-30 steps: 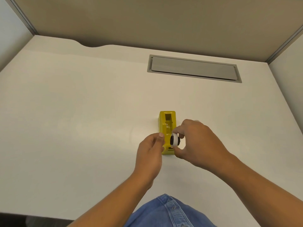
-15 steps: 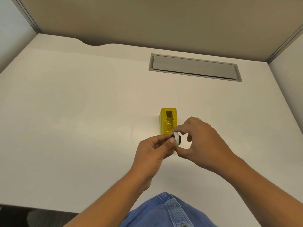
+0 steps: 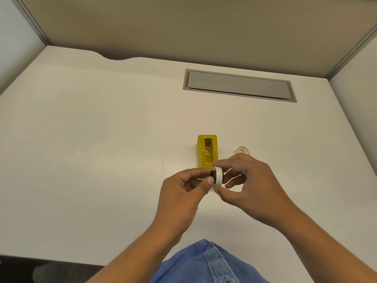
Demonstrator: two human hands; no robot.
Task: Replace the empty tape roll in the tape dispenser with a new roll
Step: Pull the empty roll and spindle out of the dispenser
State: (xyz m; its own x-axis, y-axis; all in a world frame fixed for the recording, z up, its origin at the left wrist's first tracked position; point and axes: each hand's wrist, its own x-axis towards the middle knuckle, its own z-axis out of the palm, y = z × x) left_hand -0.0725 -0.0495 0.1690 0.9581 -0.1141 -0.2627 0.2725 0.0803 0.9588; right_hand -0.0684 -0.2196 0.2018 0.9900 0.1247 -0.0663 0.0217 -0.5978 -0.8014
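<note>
Both hands are brought together just above the near end of the yellow dispenser (image 3: 207, 152). By the right hand (image 3: 247, 180), a white tape roll (image 3: 218, 176) is pinched at its rim between thumb and forefinger; by the left hand (image 3: 183, 188), the black hub (image 3: 213, 175) at the roll's 9 o'clock face is gripped with thumb and fingertips. Whether the hub is being pressed in or drawn out cannot be told with certainty from this view.

For the step to be done well, the hub should be kept square to the roll's bore and pushed straight along the axis, while the roll is steadied at its rim only, so that the tape's free end is not smeared. The dispenser's open cradle lies at 12 o'clock from the hands, on the white desk (image 3: 102, 139).

Counted: one dispenser, one roll in hand, one hub, and one pale ring (image 3: 242, 149) lying flat on the desk at 3 o'clock from the dispenser, probably the second roll or spent core.
</note>
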